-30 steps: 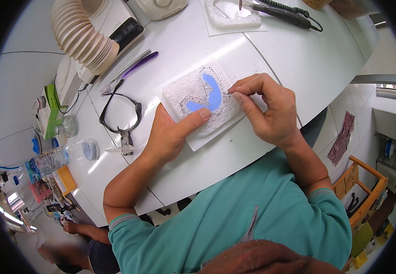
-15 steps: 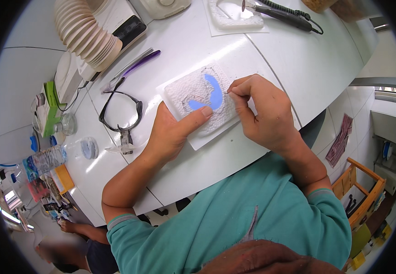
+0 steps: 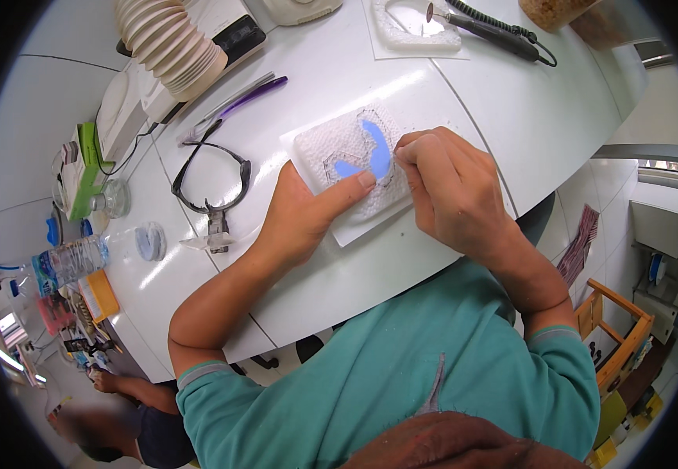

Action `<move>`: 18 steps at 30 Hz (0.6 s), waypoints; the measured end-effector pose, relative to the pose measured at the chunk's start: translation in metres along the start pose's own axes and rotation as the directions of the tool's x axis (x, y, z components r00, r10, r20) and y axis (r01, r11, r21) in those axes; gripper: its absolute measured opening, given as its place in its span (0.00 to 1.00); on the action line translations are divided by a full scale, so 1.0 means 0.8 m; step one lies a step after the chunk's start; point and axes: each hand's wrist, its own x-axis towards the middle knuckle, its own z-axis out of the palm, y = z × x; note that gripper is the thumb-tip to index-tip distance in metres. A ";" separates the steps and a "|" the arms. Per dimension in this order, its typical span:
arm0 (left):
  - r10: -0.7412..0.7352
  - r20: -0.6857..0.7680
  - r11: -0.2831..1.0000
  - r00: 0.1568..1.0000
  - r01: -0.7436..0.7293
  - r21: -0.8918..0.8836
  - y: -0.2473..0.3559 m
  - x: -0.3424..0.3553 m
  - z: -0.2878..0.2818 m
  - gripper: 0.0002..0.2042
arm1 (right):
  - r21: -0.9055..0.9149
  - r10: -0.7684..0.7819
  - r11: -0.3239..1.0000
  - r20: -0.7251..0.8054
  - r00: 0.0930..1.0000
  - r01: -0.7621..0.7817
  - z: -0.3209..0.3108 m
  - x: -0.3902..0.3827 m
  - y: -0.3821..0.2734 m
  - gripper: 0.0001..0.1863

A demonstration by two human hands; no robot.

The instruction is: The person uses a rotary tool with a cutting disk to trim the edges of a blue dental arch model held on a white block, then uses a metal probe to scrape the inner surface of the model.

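A white slab point(image 3: 322, 140) with a bumpy, quilted top sits on a flat white backing point(image 3: 358, 231) in front of me. Set into its top is a curved blue shape point(image 3: 380, 159), bordered by dark drawn-looking lines. My left hand point(image 3: 304, 209) grips the near-left side, its thumb across the top by the blue shape and its other fingers hidden beneath. At the right side of the slab, my right hand point(image 3: 457, 181) is closed in a pinch, fingertips close to the blue shape. Whatever those fingertips hold is too small to make out.
Black-framed magnifier glasses point(image 3: 246, 181) and a purple-handled tool point(image 3: 254, 95) lie left of the slab. A ribbed hose point(image 3: 173, 51) hangs far left. Beyond are a corded rotary handpiece point(image 3: 495, 37) and a white frame point(image 3: 389, 27). Another person's arm point(image 3: 139, 391) shows lower left.
The whole view has shifted slightly. My right hand has turned a little, its fingers curling further over beside the slab. The left hand keeps its hold.
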 end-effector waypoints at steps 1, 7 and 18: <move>-0.006 0.001 1.000 1.000 0.006 0.010 -0.001 0.000 -0.001 0.23 | 0.001 -0.007 1.000 0.011 1.000 0.007 -0.001 0.001 0.000 0.14; 0.018 -0.005 1.000 1.000 -0.018 -0.023 -0.002 0.000 0.003 0.22 | -0.057 -0.116 0.992 -0.050 0.992 0.113 0.009 -0.007 0.002 0.13; 0.052 -0.050 0.997 0.997 -0.055 -0.051 -0.006 -0.003 0.008 0.21 | -0.033 -0.124 0.992 -0.163 0.979 0.120 0.016 -0.012 -0.002 0.11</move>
